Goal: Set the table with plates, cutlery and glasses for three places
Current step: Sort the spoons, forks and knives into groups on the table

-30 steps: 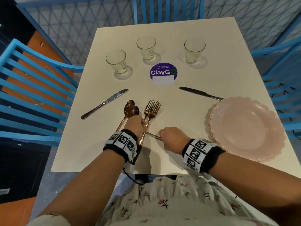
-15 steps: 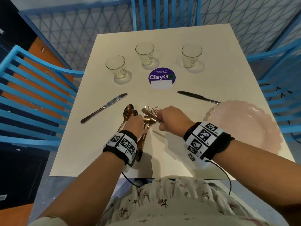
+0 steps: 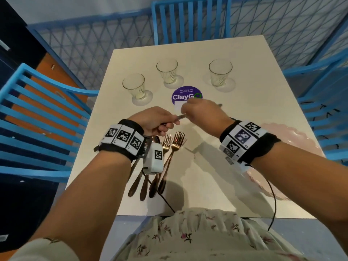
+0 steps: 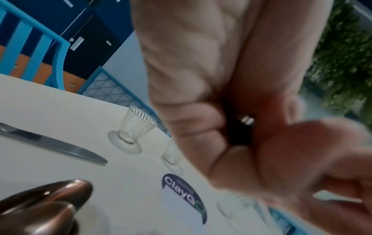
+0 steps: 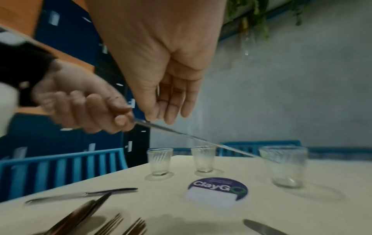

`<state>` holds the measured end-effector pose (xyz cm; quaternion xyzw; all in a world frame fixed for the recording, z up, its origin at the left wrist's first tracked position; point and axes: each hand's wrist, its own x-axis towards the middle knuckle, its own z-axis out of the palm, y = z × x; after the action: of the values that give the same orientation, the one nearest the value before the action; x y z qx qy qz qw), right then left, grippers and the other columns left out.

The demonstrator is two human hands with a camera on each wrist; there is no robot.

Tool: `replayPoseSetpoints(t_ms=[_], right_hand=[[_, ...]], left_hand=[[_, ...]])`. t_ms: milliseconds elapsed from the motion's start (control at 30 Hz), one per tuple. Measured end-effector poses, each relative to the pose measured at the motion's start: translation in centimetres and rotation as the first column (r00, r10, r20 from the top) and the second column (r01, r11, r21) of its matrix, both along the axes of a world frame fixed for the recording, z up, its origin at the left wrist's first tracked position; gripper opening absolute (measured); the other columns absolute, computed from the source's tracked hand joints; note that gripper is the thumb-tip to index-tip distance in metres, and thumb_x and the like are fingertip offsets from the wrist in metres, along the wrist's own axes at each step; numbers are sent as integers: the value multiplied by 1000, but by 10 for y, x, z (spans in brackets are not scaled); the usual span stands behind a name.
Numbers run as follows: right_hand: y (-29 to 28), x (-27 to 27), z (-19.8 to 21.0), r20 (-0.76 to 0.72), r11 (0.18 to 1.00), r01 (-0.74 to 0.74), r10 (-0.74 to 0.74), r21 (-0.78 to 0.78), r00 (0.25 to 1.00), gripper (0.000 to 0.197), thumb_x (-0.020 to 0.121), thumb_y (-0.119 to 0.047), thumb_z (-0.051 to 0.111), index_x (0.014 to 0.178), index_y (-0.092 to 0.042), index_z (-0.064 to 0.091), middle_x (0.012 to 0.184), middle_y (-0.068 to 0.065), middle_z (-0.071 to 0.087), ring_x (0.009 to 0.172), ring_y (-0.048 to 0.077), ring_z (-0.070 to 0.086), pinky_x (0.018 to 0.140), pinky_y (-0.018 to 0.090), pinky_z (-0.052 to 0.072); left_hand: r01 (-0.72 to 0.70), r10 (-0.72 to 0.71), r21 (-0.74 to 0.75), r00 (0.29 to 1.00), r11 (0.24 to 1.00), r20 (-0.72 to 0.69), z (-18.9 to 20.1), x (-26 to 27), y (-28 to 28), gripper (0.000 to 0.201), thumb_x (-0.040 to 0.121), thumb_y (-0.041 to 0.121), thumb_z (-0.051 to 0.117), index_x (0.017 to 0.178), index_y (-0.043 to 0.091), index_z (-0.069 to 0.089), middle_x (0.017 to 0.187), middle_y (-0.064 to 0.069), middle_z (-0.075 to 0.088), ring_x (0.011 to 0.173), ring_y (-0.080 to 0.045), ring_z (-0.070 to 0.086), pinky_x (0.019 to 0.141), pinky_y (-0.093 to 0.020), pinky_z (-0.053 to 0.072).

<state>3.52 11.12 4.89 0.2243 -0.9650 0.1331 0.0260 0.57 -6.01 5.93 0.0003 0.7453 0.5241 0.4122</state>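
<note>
Steel knife (image 5: 181, 135) is up over the surface (image 3: 235, 189), near the sticker; my left hand (image 3: 152, 120) clamps its handle, my right hand (image 3: 199, 112) hovers with relaxed fingers (image 5: 173, 103). Best keep the blade level, clear the glasses (image 3: 220, 72), set it beside a place.

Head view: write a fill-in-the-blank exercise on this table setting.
1. The glasses standing on the table number ____.
2. The left hand grips a silver ____.
3. The scalloped plate on the right is coloured ____.

Missing words: three; knife; pink.
</note>
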Motion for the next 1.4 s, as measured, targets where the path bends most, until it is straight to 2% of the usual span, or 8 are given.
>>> replayPoseSetpoints(t_ms=[100, 200, 267, 367, 633, 900, 1200, 1400], right_hand=[[38, -18, -13, 129, 954, 300, -295, -16, 947, 25, 90, -12, 54, 113, -4, 58, 115, 16, 55, 106, 33, 54, 85, 37, 43], [71, -28, -32, 250, 803, 544, -594, 245, 764, 32, 92, -8, 49, 122, 0, 51, 126, 21, 48, 117, 37, 48, 96, 43, 42], [80, -26, -46, 276, 710, 577, -695, 403, 663, 34, 92, -9, 48, 125, 2, 48, 130, 19, 44, 121, 36, 45, 100, 44, 39], [89, -23, -64, 297, 668, 537, -727, 516, 618, 31, 93, -12, 46, 122, 1, 51, 128, 18, 45, 119, 33, 47, 98, 41, 41], [89, -27, -64, 346, 733, 355, -617, 581, 707, 26, 94, -5, 45, 115, 1, 60, 119, 15, 62, 109, 27, 61, 89, 31, 49], [79, -33, -71, 375, 779, 327, -566, 535, 734, 28, 95, -6, 44, 118, 1, 59, 120, 15, 60, 108, 29, 62, 87, 32, 49], [56, -41, -82, 322, 846, 249, -428, 471, 845, 35, 93, -5, 46, 127, 1, 42, 125, 19, 52, 115, 33, 54, 91, 38, 44], [48, -44, -77, 323, 848, 236, -417, 474, 850, 32, 95, -5, 41, 125, 2, 51, 129, 19, 52, 118, 32, 53, 95, 36, 44]], left_hand=[[-119, 119, -4, 992, 993, -32, -16, 1, 2, 23, 99, 14, 40, 85, 7, 56, 58, 2, 42, 38, -3, 35, 39, -13, 36], [-161, 161, 3, 986, 987, -53, -29, 2, 4, 23, 100, 11, 36, 84, 8, 53, 61, 1, 42, 38, -3, 35, 39, -12, 35], [-168, 169, 23, 984, 986, -57, -35, 2, 7, 23, 100, 10, 35, 84, 9, 52, 61, 1, 42, 40, -3, 34, 39, -12, 34], [-168, 172, 56, 983, 984, -68, -41, 2, 13, 23, 100, 10, 35, 84, 10, 52, 62, 1, 43, 45, -6, 33, 41, -13, 35], [-165, 170, 62, 981, 984, -94, -50, 1, 14, 23, 100, 12, 35, 85, 10, 53, 62, 1, 45, 45, -6, 35, 42, -13, 36], [-216, 222, 68, 970, 974, -100, -52, 9, 10, 23, 100, 15, 34, 86, 11, 51, 62, 2, 43, 49, -9, 34, 44, -16, 35], [-308, 317, 125, 946, 943, -61, -54, 17, -3, 25, 101, 14, 31, 82, 12, 47, 62, 1, 41, 41, -5, 34, 39, -14, 33], [-354, 364, 135, 930, 925, -52, -58, 22, -13, 26, 101, 15, 31, 81, 12, 47, 61, 2, 40, 39, -4, 34, 45, -19, 32]])
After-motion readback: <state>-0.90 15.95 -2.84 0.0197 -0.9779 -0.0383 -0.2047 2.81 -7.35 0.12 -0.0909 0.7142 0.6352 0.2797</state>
